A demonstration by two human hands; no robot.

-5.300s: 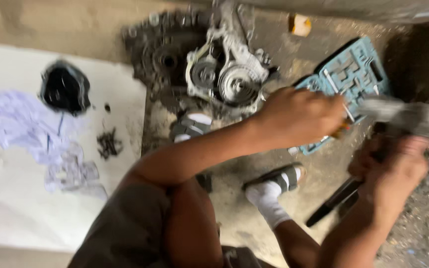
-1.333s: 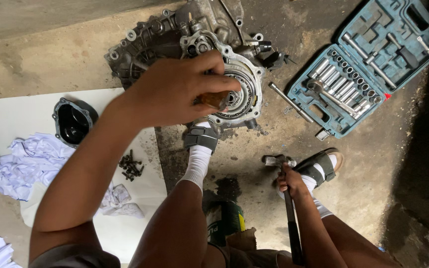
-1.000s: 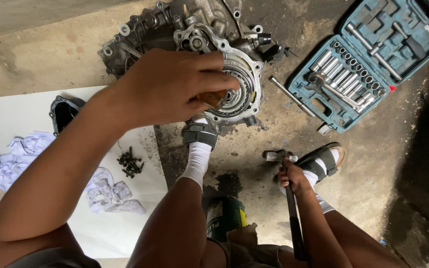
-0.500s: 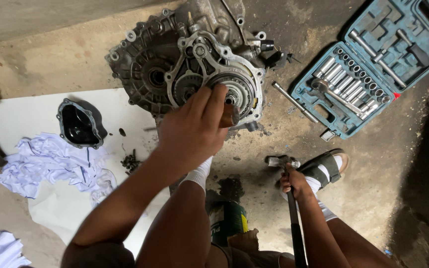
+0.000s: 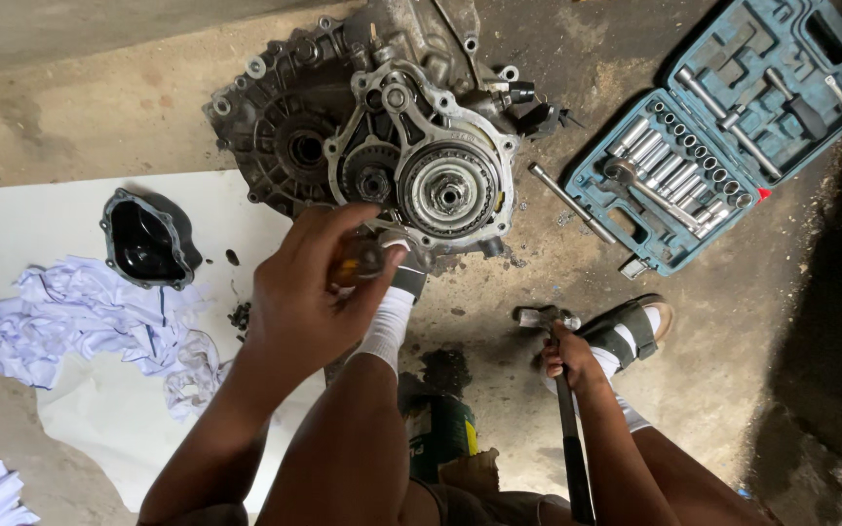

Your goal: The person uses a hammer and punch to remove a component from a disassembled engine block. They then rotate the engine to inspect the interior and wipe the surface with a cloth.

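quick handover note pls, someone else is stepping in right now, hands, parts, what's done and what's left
Left hand: closed on a small brownish part, just below the gearbox.
Right hand: grips a hammer, head near the floor.
Gearbox lies on the ground, gear side open; black cover is off, on the white sheet. Socket set open at right.
Left: cover not yet refitted.

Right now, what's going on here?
A person sits on the concrete floor over a gearbox housing with its gears exposed. The left hand grips a small brownish object, too hidden to identify, just below the housing. The right hand holds a hammer near its head, which rests on the floor beside a sandalled foot. An open blue socket set lies to the right, with a loose extension bar next to it. A black cover and rags sit on white paper to the left.
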